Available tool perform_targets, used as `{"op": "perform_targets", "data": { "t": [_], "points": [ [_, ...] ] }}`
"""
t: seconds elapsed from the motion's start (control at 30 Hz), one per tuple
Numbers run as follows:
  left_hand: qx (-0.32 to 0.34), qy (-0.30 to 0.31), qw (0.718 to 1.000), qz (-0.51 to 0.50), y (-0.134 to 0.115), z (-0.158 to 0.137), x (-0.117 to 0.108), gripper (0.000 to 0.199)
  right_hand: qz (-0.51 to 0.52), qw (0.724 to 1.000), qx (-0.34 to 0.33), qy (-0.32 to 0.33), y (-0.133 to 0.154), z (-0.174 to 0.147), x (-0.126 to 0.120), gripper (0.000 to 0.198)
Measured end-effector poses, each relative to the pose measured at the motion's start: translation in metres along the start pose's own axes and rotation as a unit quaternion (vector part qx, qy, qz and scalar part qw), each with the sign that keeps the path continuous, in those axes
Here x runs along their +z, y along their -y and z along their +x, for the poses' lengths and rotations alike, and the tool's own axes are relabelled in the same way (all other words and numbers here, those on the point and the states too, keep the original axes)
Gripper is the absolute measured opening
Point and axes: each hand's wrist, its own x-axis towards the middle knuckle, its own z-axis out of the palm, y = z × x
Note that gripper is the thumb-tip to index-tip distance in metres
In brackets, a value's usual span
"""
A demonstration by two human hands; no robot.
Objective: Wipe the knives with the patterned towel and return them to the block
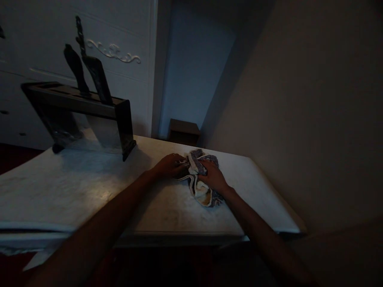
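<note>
A crumpled cloth [202,191], patterned in dark grey and cream, lies bunched on the white table [161,215]. My right hand [214,177] presses over its right side, with the fingers curled into the folds. At the cloth's left edge, my left hand [170,165] grips a fold between its fingers; the fingertips are partly hidden in the dim light.
A knife block [124,119] with a clear front stands on the table at the left, holding several dark-handled tools. Behind it is a white panelled door [119,24]. A plain wall [299,99] runs along the right, and a small brown cabinet [184,126] stands beyond the table.
</note>
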Motion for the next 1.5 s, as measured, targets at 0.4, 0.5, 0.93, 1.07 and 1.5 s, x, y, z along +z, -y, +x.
{"op": "perform_targets", "data": {
  "t": [0.4, 0.5, 0.93, 1.07, 1.5],
  "points": [
    [-0.03, 0.006, 0.997, 0.072, 0.014, 0.002, -0.005, 0.034, -0.107, 0.993, 0.029, 0.041, -0.097, -0.056, -0.056, 0.068],
    [-0.035, 0.001, 0.997, 0.073, 0.013, 0.002, -0.005, 0.034, -0.155, 0.982, 0.097, 0.039, -0.129, -0.078, -0.078, 0.06],
    [-0.051, -0.006, 0.996, 0.067, 0.012, 0.0, -0.006, 0.036, -0.158, 0.961, 0.211, 0.083, -0.18, -0.119, -0.131, 0.037],
    [-0.052, -0.006, 0.996, 0.067, 0.013, 0.001, -0.005, 0.034, -0.157, 0.964, 0.189, 0.097, -0.178, -0.122, -0.135, 0.039],
    [-0.063, -0.029, 0.997, 0.044, 0.011, 0.002, -0.001, 0.028, -0.116, 0.959, 0.064, 0.251, -0.128, -0.092, -0.143, 0.065]
  ]
}}
